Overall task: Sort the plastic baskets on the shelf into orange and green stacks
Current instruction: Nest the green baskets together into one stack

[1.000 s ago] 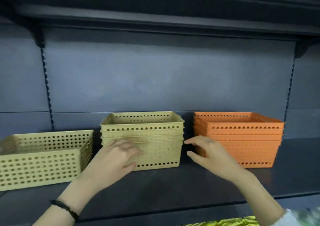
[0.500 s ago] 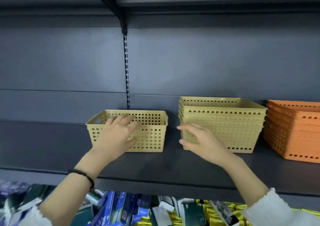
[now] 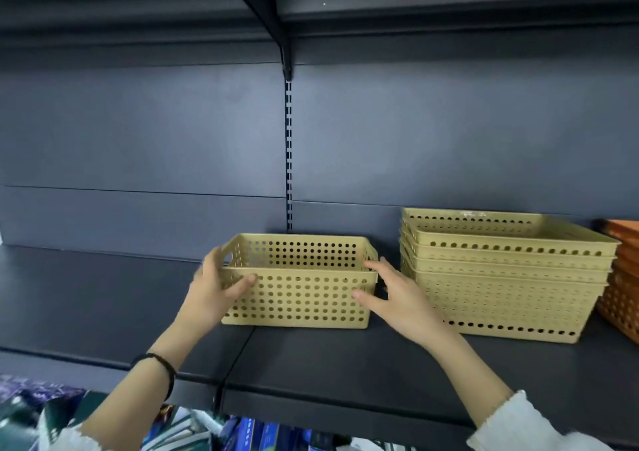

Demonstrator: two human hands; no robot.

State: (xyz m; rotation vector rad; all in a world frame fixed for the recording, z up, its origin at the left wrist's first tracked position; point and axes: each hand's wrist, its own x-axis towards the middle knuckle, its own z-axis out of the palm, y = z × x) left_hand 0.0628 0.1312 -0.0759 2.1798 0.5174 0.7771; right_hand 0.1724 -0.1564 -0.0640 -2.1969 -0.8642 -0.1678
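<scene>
A single yellowish-green perforated basket [image 3: 301, 291] stands on the dark shelf [image 3: 103, 298], near the middle. My left hand [image 3: 211, 291] grips its left end, thumb on the front wall and fingers round the side by the handle hole. My right hand [image 3: 397, 298] holds the right end, thumb on the front wall and fingers at the corner. Just right of it sits a stack of several green baskets [image 3: 501, 278]. The orange stack [image 3: 622, 278] shows at the right edge, cut off by the frame.
An upper shelf [image 3: 449, 1] hangs overhead on a bracket, with a slotted upright [image 3: 289, 153] in the back panel behind the single basket. Bare shelf stretches to the left. Packaged goods [image 3: 256, 433] fill the level below the shelf edge.
My view swung left from the two stacks to the single basket. Both hands moved from the green stack to this basket and now hold its two ends.
</scene>
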